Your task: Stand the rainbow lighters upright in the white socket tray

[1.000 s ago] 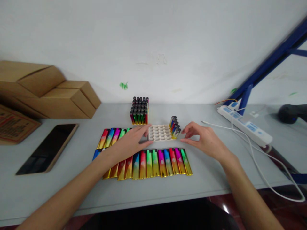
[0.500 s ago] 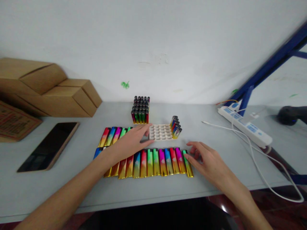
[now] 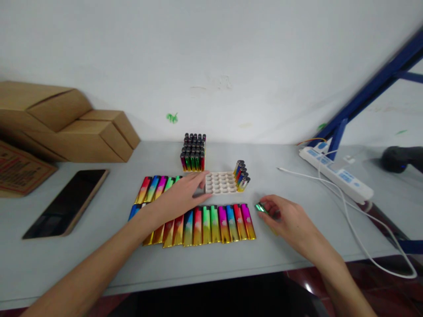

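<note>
My right hand (image 3: 289, 218) pinches a green and gold lighter (image 3: 260, 208) just right of the front row; the fingers hide much of its body. My left hand (image 3: 187, 190) grips the left end of a white tray (image 3: 220, 182) with round pockets, thumb at the near corner and a finger at the far one. Several lighters (image 3: 242, 177) stand upright in the tray's right end column. In front lies a row of shiny multicoloured lighters (image 3: 206, 225), side by side. A second row (image 3: 152, 188) lies behind its left part, partly hidden by my left forearm.
Behind the tray stands a block of upright black-topped lighters (image 3: 193, 152). At left are a dark phone (image 3: 66, 203) and cardboard boxes (image 3: 95, 135). A power strip (image 3: 337, 173), a white cable (image 3: 345, 204) and a blue metal frame (image 3: 360, 99) occupy the right side.
My right hand has closed on the green lighter at the row's right end and lifted it out, tilting its top up. The left hand keeps its place at the tray.
</note>
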Motion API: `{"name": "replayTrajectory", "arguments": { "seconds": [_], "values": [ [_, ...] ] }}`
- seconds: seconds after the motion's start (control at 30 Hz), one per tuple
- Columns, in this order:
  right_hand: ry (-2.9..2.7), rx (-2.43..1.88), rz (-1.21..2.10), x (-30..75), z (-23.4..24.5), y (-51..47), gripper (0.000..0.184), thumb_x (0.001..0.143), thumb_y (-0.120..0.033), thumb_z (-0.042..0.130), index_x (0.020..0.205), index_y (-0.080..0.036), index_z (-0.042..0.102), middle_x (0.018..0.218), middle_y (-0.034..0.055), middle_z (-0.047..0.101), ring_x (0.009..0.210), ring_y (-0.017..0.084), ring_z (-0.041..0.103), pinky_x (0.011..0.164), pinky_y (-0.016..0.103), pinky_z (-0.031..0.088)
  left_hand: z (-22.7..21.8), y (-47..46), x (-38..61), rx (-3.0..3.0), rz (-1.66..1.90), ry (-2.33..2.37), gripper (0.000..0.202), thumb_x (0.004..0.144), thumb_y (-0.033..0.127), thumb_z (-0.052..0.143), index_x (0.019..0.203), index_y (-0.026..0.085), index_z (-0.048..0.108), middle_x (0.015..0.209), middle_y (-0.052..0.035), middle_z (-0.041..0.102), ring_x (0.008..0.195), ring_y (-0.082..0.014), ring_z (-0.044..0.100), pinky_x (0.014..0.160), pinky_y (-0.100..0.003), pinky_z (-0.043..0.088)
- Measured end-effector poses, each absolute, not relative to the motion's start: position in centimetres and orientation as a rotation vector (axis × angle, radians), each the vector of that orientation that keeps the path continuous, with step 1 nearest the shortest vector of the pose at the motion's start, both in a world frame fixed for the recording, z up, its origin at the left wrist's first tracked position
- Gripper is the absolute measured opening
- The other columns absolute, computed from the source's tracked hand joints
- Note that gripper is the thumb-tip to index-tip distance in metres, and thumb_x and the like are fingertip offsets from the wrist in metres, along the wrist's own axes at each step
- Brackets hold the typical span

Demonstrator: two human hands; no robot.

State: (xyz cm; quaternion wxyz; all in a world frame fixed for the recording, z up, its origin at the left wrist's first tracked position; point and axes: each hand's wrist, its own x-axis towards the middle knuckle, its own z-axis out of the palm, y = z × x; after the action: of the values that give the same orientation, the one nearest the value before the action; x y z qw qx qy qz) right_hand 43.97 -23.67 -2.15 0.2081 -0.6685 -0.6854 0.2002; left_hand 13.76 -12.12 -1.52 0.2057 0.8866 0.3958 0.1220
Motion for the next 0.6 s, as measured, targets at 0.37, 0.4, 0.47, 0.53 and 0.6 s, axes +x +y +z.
{"name": "replayTrajectory", "arguments": {
  "seconds": [0.37,0.4,0.47,0.53,0.6],
  "values": [
    [-1.534,-1.332,1.370,43.4,-0.2,-22.8,0.029,0.105,-0.051,0.048,0.115,-0.023,0.051,0.080,-0.0006,0.063,0.056,0.011,0.054,0.053,0.026,0.043,-1.9,-12.0,13.7,2.483,0.355,1.099,0.057,0.098,0.047,0.054,0.143,0.012,0.049,0.115,-0.0114,0.066,0.124,-0.0295,0.059,0.112,-0.041,0.043],
    [-1.493,-1.282,1.417,43.2,-0.2,-22.6,0.029,0.106,-0.051,0.048,0.116,-0.024,0.050,0.080,-0.0016,0.061,0.054,0.010,0.049,0.051,0.024,0.038,-1.9,-12.0,13.7,2.481,0.352,1.101,0.056,0.098,0.047,0.054,0.142,0.012,0.050,0.117,-0.0118,0.066,0.125,-0.0296,0.058,0.112,-0.041,0.042],
    [-1.395,-1.204,1.459,42.6,0.0,-22.1,0.029,0.105,-0.051,0.049,0.117,-0.025,0.050,0.075,-0.0048,0.054,0.052,0.008,0.038,0.049,0.023,0.029,-1.9,-12.0,13.7,2.471,0.350,1.105,0.054,0.098,0.047,0.054,0.140,0.014,0.051,0.120,-0.0121,0.065,0.127,-0.0299,0.057,0.114,-0.042,0.041],
    [-1.309,-1.152,1.460,42.2,0.3,-21.4,0.032,0.104,-0.054,0.050,0.113,-0.024,0.053,0.066,-0.0075,0.041,0.052,0.009,0.029,0.049,0.024,0.023,-1.8,-12.1,13.7,2.459,0.351,1.110,0.056,0.099,0.048,0.054,0.142,0.014,0.049,0.118,-0.0115,0.066,0.127,-0.0300,0.057,0.114,-0.043,0.041],
    [-1.251,-1.122,1.445,42.0,0.9,-20.4,0.043,0.102,-0.062,0.047,0.097,-0.020,0.058,0.063,-0.0076,0.032,0.053,0.010,0.025,0.050,0.025,0.020,-1.8,-12.1,13.7,2.451,0.351,1.110,0.059,0.098,0.049,0.054,0.145,0.014,0.047,0.115,-0.0108,0.066,0.126,-0.0301,0.057,0.114,-0.043,0.041]
  ]
}}
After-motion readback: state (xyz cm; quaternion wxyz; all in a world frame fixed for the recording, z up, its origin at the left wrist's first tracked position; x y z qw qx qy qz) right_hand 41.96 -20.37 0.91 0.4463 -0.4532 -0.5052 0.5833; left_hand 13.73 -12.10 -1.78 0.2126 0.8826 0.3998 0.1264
